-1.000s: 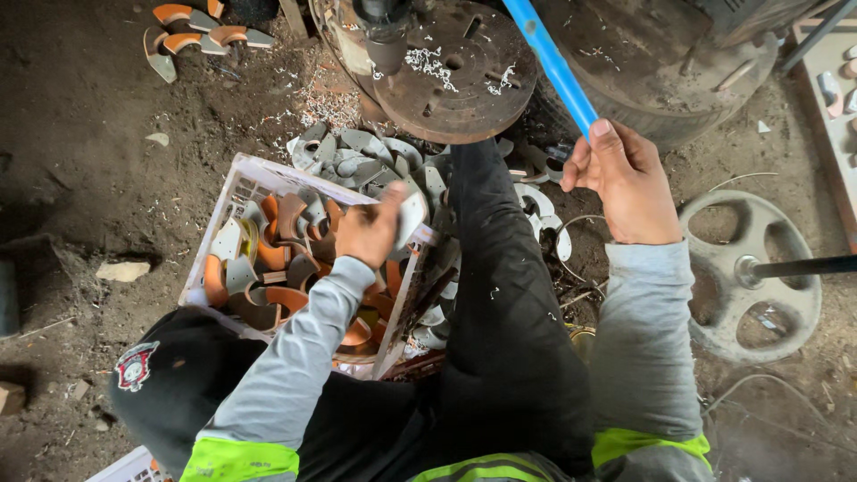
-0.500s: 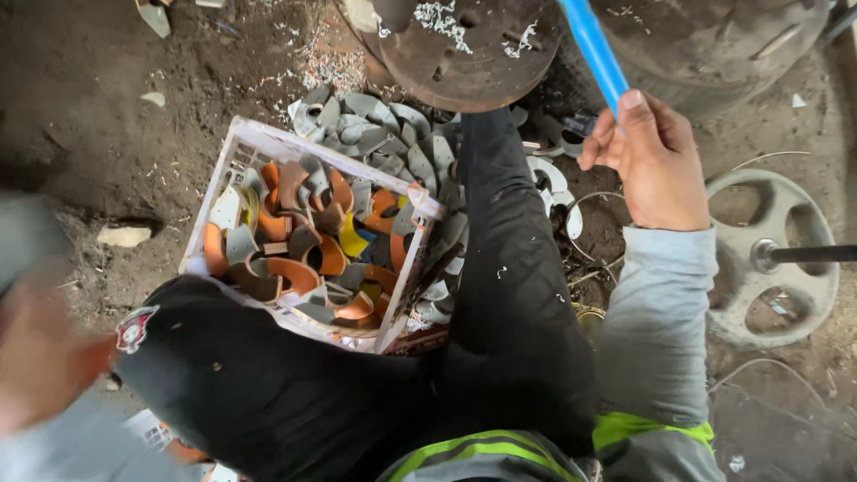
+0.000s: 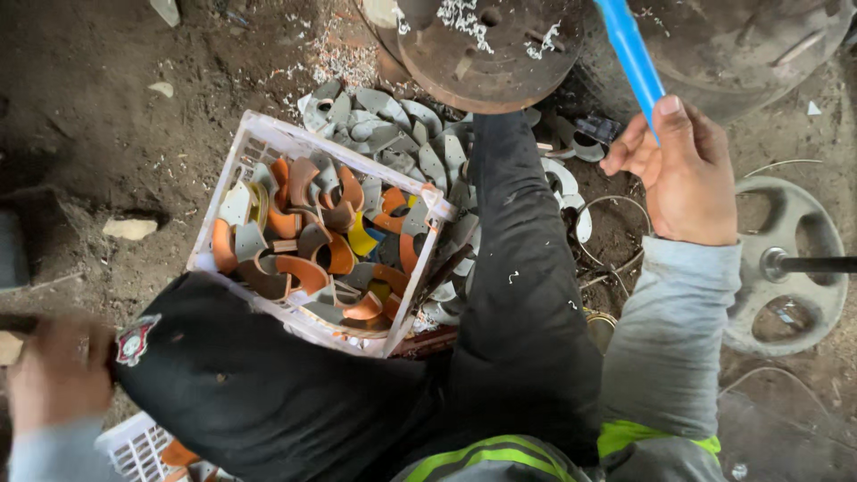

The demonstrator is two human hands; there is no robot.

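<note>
- The right hand (image 3: pixel 683 174) is raised at the upper right, its fingers wrapped round a blue rod (image 3: pixel 630 54) that slants up and out of the top edge.
- The rod's lower end is hidden inside the fist; the thumb lies along its shaft.
- The left hand (image 3: pixel 58 370) sits at the lower left edge, blurred. It looks curled into a fist, but I cannot tell whether it grips anything.
- A white crate (image 3: pixel 268 147) stands on the dirt floor between the two hands, just beside the dark trouser leg (image 3: pixel 522 295).
- The crate holds curved orange, brown and grey pieces (image 3: pixel 308 259), piled loosely.
- More grey curved pieces (image 3: pixel 384 120) lie heaped on the floor beyond the crate.
- A rusty round disc (image 3: pixel 491 49) sits above that heap, left of the rod.
- A grey wheel (image 3: pixel 790 268) lies on the floor to the right of the right forearm.
</note>
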